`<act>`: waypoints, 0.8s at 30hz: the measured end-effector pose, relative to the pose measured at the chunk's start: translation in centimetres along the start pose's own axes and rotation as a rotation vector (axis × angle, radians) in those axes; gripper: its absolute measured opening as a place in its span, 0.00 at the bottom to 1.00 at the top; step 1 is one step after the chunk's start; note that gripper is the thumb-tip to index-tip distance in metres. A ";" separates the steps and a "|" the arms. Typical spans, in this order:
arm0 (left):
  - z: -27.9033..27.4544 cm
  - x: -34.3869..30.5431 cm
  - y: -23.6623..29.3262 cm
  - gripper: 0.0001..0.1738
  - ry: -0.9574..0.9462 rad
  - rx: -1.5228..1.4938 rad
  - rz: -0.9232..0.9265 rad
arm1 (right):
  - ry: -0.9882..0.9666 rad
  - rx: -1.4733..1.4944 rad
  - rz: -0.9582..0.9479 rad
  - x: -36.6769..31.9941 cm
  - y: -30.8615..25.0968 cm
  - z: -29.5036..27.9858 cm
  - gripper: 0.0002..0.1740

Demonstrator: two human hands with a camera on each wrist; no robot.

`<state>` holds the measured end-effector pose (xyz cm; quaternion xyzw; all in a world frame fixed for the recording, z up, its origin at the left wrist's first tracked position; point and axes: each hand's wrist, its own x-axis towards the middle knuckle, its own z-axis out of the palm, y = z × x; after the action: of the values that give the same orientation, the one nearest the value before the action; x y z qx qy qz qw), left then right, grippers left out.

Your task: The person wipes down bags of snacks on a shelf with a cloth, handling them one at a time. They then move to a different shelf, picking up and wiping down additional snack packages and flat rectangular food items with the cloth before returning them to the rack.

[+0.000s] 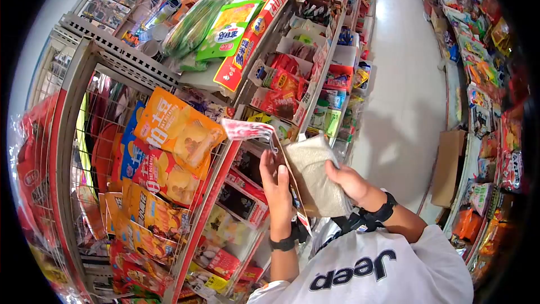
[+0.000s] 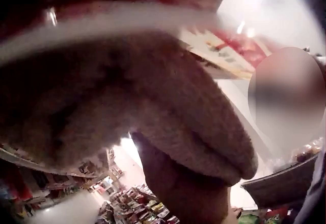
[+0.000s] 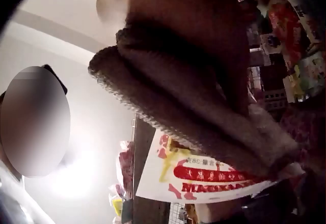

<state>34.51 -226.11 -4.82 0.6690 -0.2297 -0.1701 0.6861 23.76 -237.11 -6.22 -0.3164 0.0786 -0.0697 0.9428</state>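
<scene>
A folded beige cloth [image 1: 316,179], thick and fuzzy, is gripped at its right side by my right hand [image 1: 350,186], thumb on top. My left hand [image 1: 277,192] stands upright at the left, fingers and thumb pointing up, beside a thin printed card [image 1: 247,130] whose edge runs down next to the cloth. Whether the left palm touches the card is hard to tell. Layers of the cloth [image 2: 168,107] fill the left wrist view. Red lettering shows on the card [image 3: 214,180] below the cloth [image 3: 178,96] in the right wrist view.
Orange snack bags [image 1: 179,129] hang on a wire rack at the left. Stocked shelves [image 1: 323,65] run away beyond the hands. A pale floor aisle [image 1: 394,79] lies to the right, with a cardboard box [image 1: 448,169] and more shelves past it.
</scene>
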 end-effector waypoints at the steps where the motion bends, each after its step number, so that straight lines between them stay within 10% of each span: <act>1: -0.4 -0.2 -0.5 0.30 0.031 0.049 -0.059 | 0.029 0.050 0.033 -0.2 -0.2 -0.2 0.24; 10: -3.4 -2.5 -0.6 0.10 0.151 -0.565 -0.367 | 0.038 0.320 -0.102 0.2 -0.8 -2.6 0.28; 13: -2.9 -3.2 -1.0 0.18 0.141 -0.775 -0.442 | 0.056 0.313 -0.140 -0.2 -1.4 -2.7 0.28; 24: -3.5 -3.8 -0.8 0.23 0.033 -0.907 -0.144 | 0.191 0.162 -0.431 -2.1 -3.9 -2.8 0.27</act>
<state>33.28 -221.12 -5.99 0.3179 -0.0740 -0.2898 0.8997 20.86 -241.42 -5.80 -0.2412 0.0921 -0.3046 0.9168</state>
